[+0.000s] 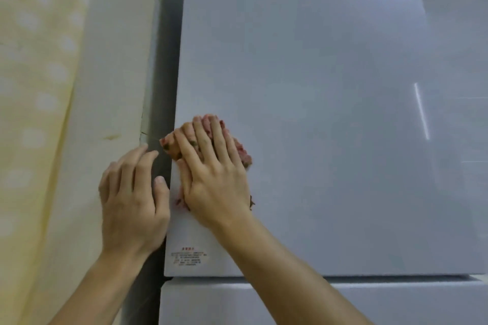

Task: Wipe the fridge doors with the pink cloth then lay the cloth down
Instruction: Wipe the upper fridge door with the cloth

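Observation:
The upper fridge door (317,87) is a glossy pale grey panel filling most of the view. My right hand (214,174) lies flat with straight fingers on the pink cloth (243,153), pressing it against the door near its left edge. The cloth is bunched under the palm and only its edges show. My left hand (132,192) rests at the door's left edge, fingers loosely bent, thumb touching the edge, holding nothing. The lower fridge door (396,303) begins below a horizontal gap.
A cream wall (116,60) and a yellow dotted curtain (34,87) stand to the left of the fridge. A dark narrow gap (163,87) separates wall and fridge. A small printed sticker (188,256) sits at the upper door's bottom left corner.

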